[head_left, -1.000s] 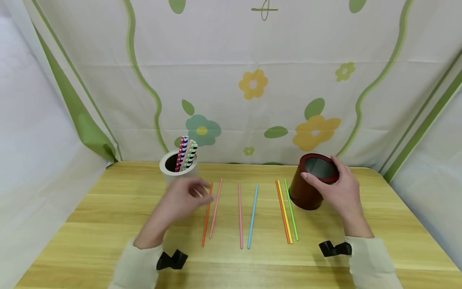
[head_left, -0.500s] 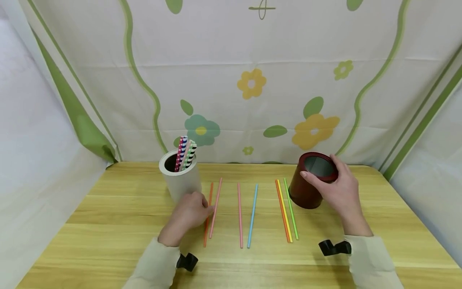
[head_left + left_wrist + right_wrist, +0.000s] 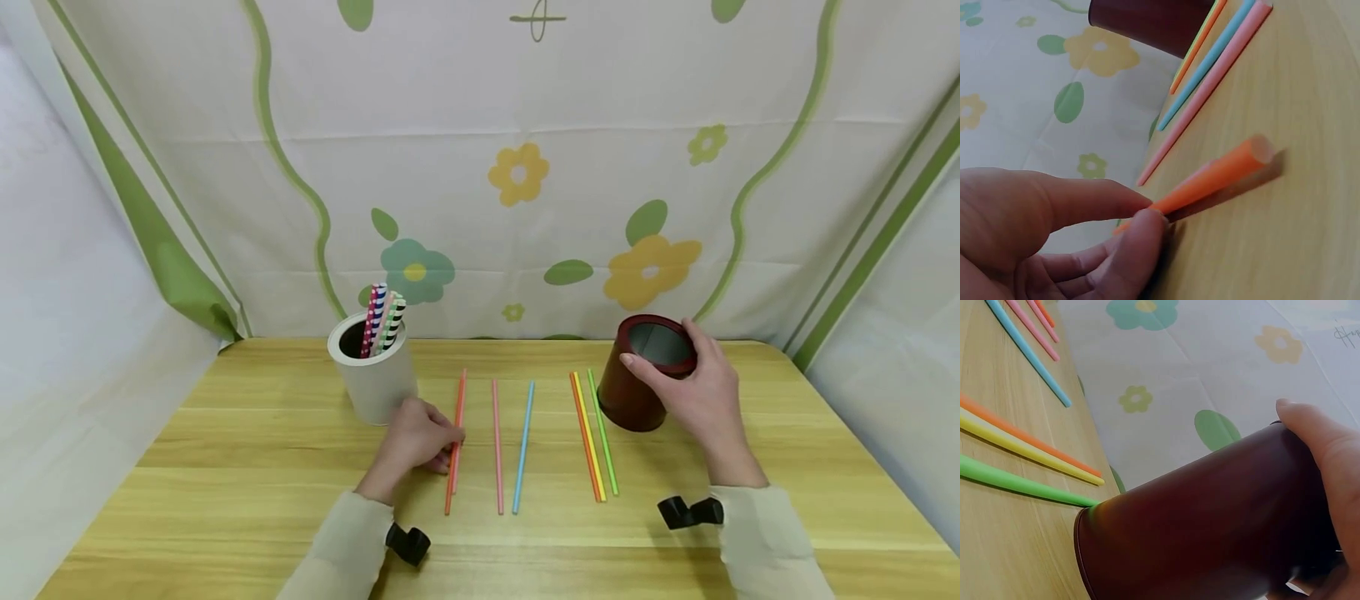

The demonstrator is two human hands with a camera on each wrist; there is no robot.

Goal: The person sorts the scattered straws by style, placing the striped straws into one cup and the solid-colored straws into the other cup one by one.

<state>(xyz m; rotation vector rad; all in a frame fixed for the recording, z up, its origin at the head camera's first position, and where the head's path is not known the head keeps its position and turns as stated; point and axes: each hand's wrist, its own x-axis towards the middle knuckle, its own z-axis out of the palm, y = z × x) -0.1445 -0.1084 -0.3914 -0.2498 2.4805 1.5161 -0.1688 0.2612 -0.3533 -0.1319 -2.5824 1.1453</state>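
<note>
My left hand (image 3: 415, 435) pinches an orange straw (image 3: 1216, 178) between thumb and forefinger. A pink straw (image 3: 455, 482) lies close beside it, partly hidden behind the orange one. In the left wrist view, the orange straw's near end sits above its shadow on the wood. With fingers and thumb spread across the rim, my right hand (image 3: 705, 400) grips a dark red cylindrical cup (image 3: 628, 396), which stands upright. Nothing shows inside the cup from the head view. Just left of the cup lie a green straw (image 3: 603, 433), a yellow straw (image 3: 591, 442) and another orange straw (image 3: 582, 429).
Behind the left hand stands a white cylindrical cup (image 3: 375, 392) holding several patterned paper straws (image 3: 385, 321). A second pink straw (image 3: 498, 450) and a blue straw (image 3: 523, 450) lie mid-table. A flowered cloth (image 3: 450, 100) hangs along the back edge of the wooden table (image 3: 225, 467).
My left hand has come down and right, taken hold of the orange straw and shifted it right, against the pink one. The right hand stays on the dark red cup.
</note>
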